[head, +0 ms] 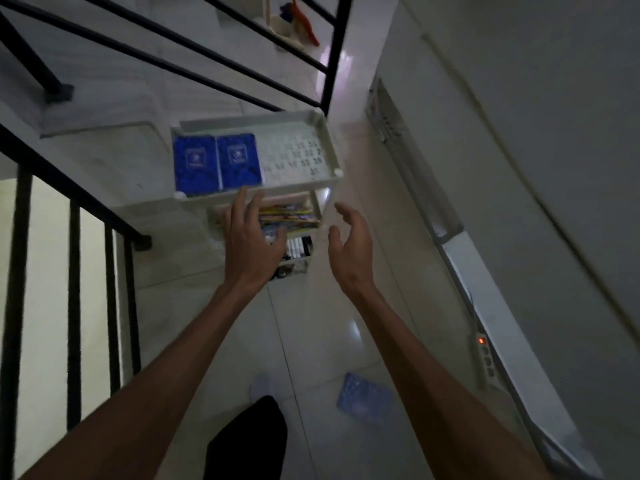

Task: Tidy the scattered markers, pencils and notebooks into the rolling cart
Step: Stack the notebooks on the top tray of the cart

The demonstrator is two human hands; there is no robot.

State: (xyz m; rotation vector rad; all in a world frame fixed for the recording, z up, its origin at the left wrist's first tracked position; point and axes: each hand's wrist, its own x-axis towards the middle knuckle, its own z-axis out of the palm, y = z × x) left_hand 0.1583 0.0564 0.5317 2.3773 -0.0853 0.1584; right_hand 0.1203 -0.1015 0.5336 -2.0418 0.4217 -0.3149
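The white rolling cart [330, 152] stands on the tiled floor ahead of me. Two blue notebooks [216, 164] lie side by side on the left of its top shelf. Colourful pencils [289, 216] fill the middle shelf, and markers [298, 247] with white and black barrels sit on the bottom shelf. My left hand [251, 233] hovers in front of the middle shelf, fingers spread, holding nothing. My right hand [351, 242] is held to the right of the cart, also open and empty. A third blue notebook [363, 398] lies on the floor near my feet.
Black stair railings [74, 271] run along the left and behind the cart. A white wall and door frame [450, 237] close off the right side. A power strip with a red light [482, 358] lies by the wall. My dark-clad leg [247, 441] is at the bottom.
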